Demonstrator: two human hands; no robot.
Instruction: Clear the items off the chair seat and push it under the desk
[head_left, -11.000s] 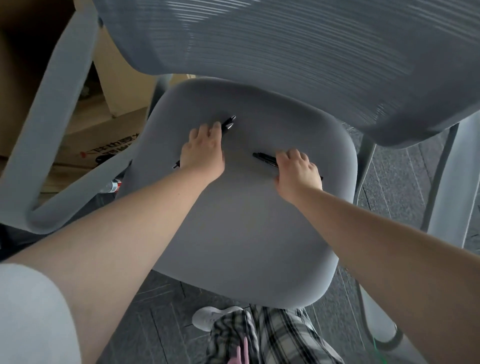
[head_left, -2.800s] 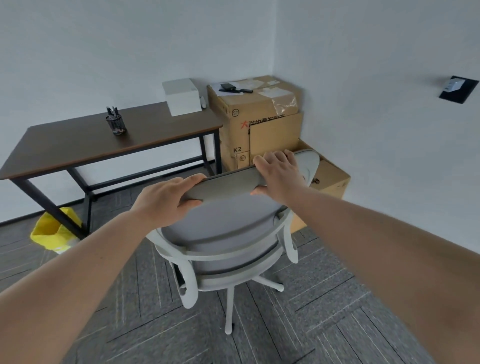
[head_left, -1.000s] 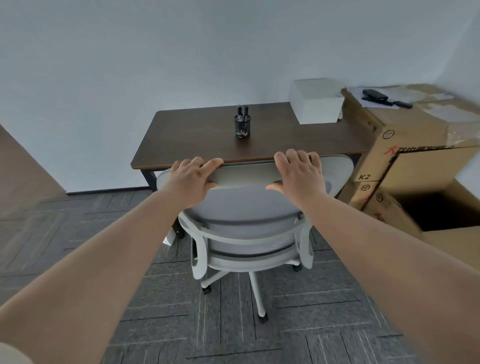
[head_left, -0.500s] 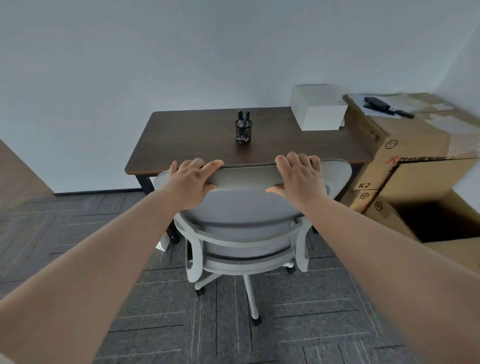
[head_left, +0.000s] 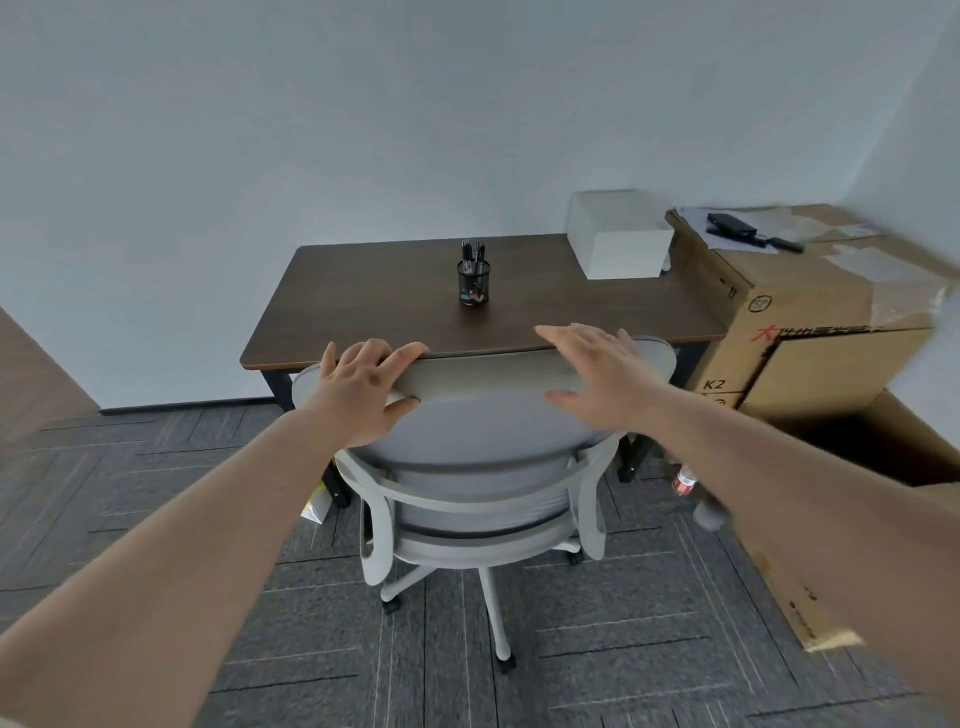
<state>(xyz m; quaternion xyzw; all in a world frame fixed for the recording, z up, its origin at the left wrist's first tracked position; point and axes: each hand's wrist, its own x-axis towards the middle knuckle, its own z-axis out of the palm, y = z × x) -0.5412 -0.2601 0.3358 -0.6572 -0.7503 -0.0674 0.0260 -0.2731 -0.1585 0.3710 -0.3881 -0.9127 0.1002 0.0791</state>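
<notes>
The grey office chair (head_left: 467, 447) stands with its back towards me, its front tucked beneath the dark wooden desk (head_left: 374, 306). The seat itself is hidden behind the backrest. My left hand (head_left: 363, 395) curls over the top edge of the backrest. My right hand (head_left: 597, 379) hovers just off the backrest's top right, fingers spread and holding nothing. A black mesh pen cup (head_left: 473, 280) with pens in it stands mid-desk.
A white box (head_left: 618, 234) sits on the desk's right end. Stacked cardboard boxes (head_left: 810, 322) fill the right side, one open box (head_left: 883, 447) nearest me. A bottle (head_left: 683, 480) lies on the floor by the desk leg. Something yellow (head_left: 317, 504) shows under the desk's left.
The chair has rolled forward under the desk. My right hand has lifted off the backrest and opened; my left hand still rests on it.
</notes>
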